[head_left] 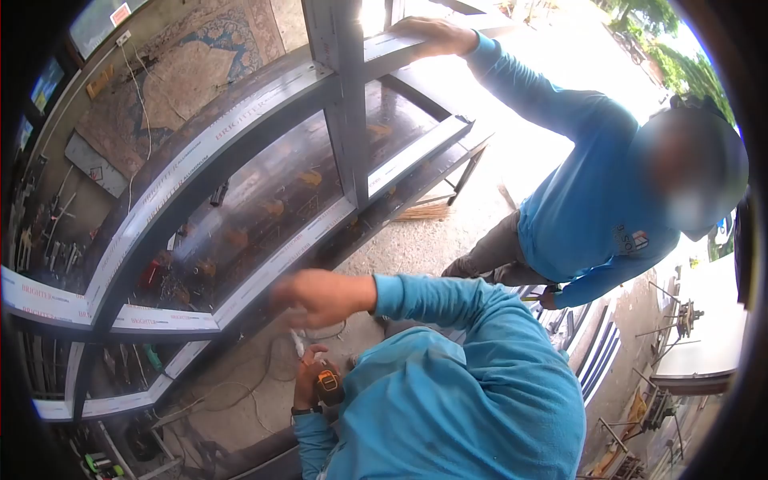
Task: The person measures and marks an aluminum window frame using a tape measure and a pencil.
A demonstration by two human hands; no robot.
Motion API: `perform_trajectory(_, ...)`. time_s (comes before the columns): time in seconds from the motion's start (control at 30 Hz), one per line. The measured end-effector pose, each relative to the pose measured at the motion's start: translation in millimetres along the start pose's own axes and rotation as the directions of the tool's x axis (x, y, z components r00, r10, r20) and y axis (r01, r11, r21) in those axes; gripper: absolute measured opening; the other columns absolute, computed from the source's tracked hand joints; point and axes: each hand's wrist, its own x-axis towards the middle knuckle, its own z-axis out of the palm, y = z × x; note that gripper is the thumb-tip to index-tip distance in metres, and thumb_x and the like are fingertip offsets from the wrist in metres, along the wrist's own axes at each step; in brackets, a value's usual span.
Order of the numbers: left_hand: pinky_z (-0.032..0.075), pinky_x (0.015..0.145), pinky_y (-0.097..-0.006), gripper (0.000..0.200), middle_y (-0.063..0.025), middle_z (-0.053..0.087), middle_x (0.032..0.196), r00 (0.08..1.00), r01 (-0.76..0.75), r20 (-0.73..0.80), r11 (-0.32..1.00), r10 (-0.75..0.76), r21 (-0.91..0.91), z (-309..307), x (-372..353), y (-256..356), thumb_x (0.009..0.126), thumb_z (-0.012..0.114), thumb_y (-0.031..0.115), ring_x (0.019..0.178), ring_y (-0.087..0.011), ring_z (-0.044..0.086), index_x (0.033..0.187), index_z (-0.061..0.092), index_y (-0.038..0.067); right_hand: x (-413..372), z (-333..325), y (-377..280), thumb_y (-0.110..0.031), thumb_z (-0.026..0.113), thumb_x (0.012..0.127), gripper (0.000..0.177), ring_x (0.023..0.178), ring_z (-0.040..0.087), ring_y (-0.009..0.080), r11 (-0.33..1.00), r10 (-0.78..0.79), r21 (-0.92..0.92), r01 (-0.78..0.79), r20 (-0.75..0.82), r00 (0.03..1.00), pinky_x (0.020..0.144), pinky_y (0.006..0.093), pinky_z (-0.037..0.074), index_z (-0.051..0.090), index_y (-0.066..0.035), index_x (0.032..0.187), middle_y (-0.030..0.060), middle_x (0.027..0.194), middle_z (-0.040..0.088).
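My right hand (324, 298) hovers beside the lower rail of a large dark-grey arched aluminium frame (346, 144), its fingers curled and smeared by motion. White protective film (268, 246) with red lettering runs along the frame's bars. Lower down, close to my body, my left hand (308, 374) is closed round an orange-and-black tool (328, 386); its exact kind I cannot tell. A dark band circles my left wrist.
A co-worker in a blue shirt (592, 176) stands at right, one hand (436, 36) on the frame's upper bar. Under the frame is a dark worktable (280, 184) with scattered small items. Cables (256, 392) lie on the floor; metal strips (596, 360) lie behind me.
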Motion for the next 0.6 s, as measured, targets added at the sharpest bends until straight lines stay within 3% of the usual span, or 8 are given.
perform_trajectory(0.03, 0.058, 0.065, -0.0319, 0.063, -0.0144, 0.066, 0.085, 1.000, -0.022, 0.004, 0.999, 0.022, 0.033, 7, 5, 3, 0.088, 0.065, 0.050, 0.071, -0.0211, 0.067, 0.127, 0.043, 0.006, -22, 18, 15, -0.017, 0.070, 0.084, 0.034, 0.100, 0.063, 0.0327, 0.992, 0.095, 0.057, -0.112, 0.238, 0.966, 0.084, 0.0405, 0.051, 0.062, -0.001, 0.113, 0.0175, 0.103, 0.066)
perform_trajectory(0.07, 0.058, 0.065, -0.0319, 0.068, -0.0145, 0.066, 0.089, 0.999, -0.042, 0.006, 0.997, 0.042, 0.067, 16, 8, 7, 0.088, 0.066, 0.051, 0.073, -0.0208, 0.067, 0.132, 0.042, 0.004, -40, 59, 60, -0.015, 0.069, 0.085, 0.035, 0.099, 0.064, 0.0320, 0.999, 0.034, -0.049, -0.016, 0.387, 0.921, 0.082, 0.0400, 0.051, 0.061, -0.001, 0.116, 0.0174, 0.106, 0.066)
perform_trajectory(0.13, 0.054, 0.073, -0.0293, 0.076, -0.0110, 0.063, 0.114, 0.993, -0.111, 0.057, 0.988, 0.105, 0.107, 33, 20, 18, 0.088, 0.067, 0.048, 0.091, -0.0182, 0.066, 0.141, 0.037, 0.003, -69, 79, 67, -0.012, 0.064, 0.088, 0.033, 0.093, 0.063, 0.0267, 0.950, 0.024, 0.278, -0.140, 0.383, 0.924, 0.080, 0.0368, 0.051, 0.061, -0.002, 0.119, 0.0148, 0.106, 0.066)
perform_trajectory(0.23, 0.053, 0.078, -0.0298, 0.081, -0.0091, 0.058, 0.125, 0.983, -0.181, 0.009, 0.971, 0.182, 0.158, 59, 35, 25, 0.085, 0.073, 0.043, 0.100, -0.0178, 0.063, 0.143, 0.036, 0.001, -89, 65, 72, -0.010, 0.064, 0.085, 0.035, 0.089, 0.061, 0.0237, 0.876, 0.045, 0.446, -0.185, 0.306, 0.951, 0.079, 0.0354, 0.050, 0.058, 0.000, 0.118, 0.0137, 0.102, 0.066)
perform_trajectory(0.33, 0.053, 0.079, -0.0300, 0.078, -0.0094, 0.058, 0.123, 0.972, -0.210, 0.181, 0.898, 0.149, 0.387, 77, 52, 44, 0.081, 0.080, 0.028, 0.100, -0.0186, 0.064, 0.141, 0.038, 0.003, -102, 33, 54, -0.009, 0.067, 0.081, 0.039, 0.089, 0.060, 0.0208, 0.821, 0.059, 0.531, -0.209, 0.285, 0.957, 0.077, 0.0339, 0.049, 0.054, 0.003, 0.117, 0.0119, 0.097, 0.064)
perform_trajectory(0.43, 0.053, 0.078, -0.0291, 0.075, -0.0114, 0.059, 0.121, 0.999, -0.054, 0.026, 0.826, 0.047, 0.561, 112, 50, 92, 0.076, 0.083, 0.015, 0.102, -0.0186, 0.064, 0.137, 0.041, 0.004, -104, -3, 58, -0.007, 0.070, 0.077, 0.033, 0.090, 0.059, 0.0178, 0.799, 0.156, 0.497, -0.340, 0.374, 0.914, 0.076, 0.0333, 0.049, 0.052, 0.001, 0.104, 0.0089, 0.092, 0.061)
perform_trajectory(0.5, 0.054, 0.074, -0.0274, 0.063, -0.0129, 0.067, 0.102, 0.994, 0.061, -0.108, 0.744, 0.015, 0.665, 102, 40, 122, 0.076, 0.079, 0.009, 0.091, -0.0165, 0.067, 0.129, 0.046, 0.003, -105, -58, 74, -0.004, 0.070, 0.078, 0.027, 0.090, 0.058, 0.0166, 0.804, 0.065, 0.577, -0.140, 0.149, 0.987, 0.076, 0.0312, 0.049, 0.048, -0.005, 0.094, 0.0069, 0.092, 0.060)
perform_trajectory(0.6, 0.053, 0.071, -0.0264, 0.042, -0.0103, 0.070, 0.087, 0.970, 0.079, -0.211, 0.662, 0.121, 0.745, 86, 9, 179, 0.075, 0.073, 0.003, 0.080, -0.0139, 0.067, 0.114, 0.058, 0.001, -126, -217, 37, -0.001, 0.067, 0.084, 0.023, 0.090, 0.068, 0.0199, 0.707, 0.243, 0.707, -0.007, -0.233, 0.942, 0.072, 0.0293, 0.061, 0.047, -0.005, 0.095, 0.0117, 0.100, 0.064)
